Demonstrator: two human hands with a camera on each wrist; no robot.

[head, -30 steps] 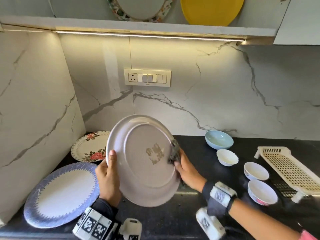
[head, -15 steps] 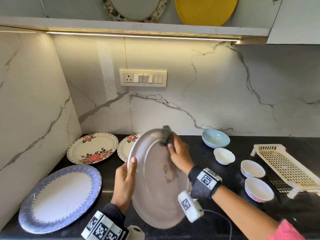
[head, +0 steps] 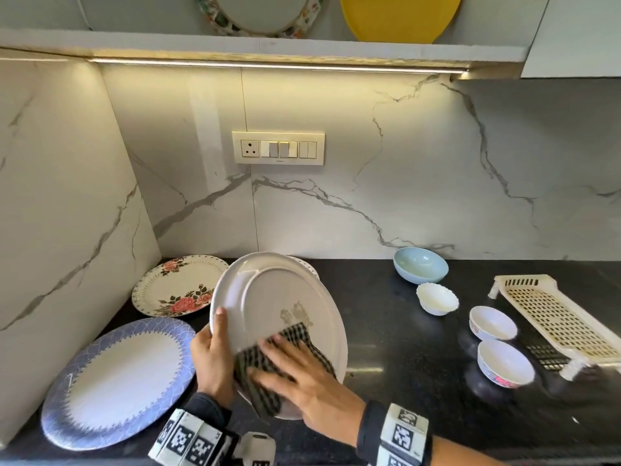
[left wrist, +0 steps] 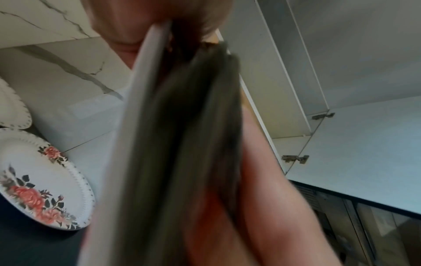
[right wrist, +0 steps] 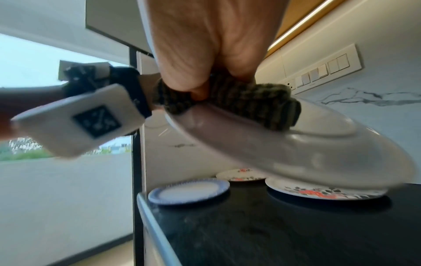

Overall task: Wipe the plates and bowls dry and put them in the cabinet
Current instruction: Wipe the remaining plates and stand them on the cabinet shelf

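White and smooth, the big plate [head: 268,297] is up off the black counter [head: 403,348], tipped with its bottom side facing us. Our left hand [head: 211,358] grips the plate's left rim — thumb on the side we see, fingers hidden behind. Our right hand [head: 302,378] lies flat, fingers fairly straight, and presses a checked cloth [head: 289,338] onto the lower part of the plate. From the right wrist, the cloth looks bunched up under the palm, touching the plate.

On the counter to the left we see a blue-rimmed plate [head: 114,381] and a rose plate [head: 174,285] — both lying flat. Another rose plate peeks out just behind the held one. To the right sit a light blue bowl [head: 420,265], a small white wavy bowl [head: 437,298] and two more little white bowls [head: 492,323], near a cream plastic rack [head: 551,317]. Up on the shelf [head: 262,50], a yellow plate [head: 400,15] and a flowery one stand on edge.
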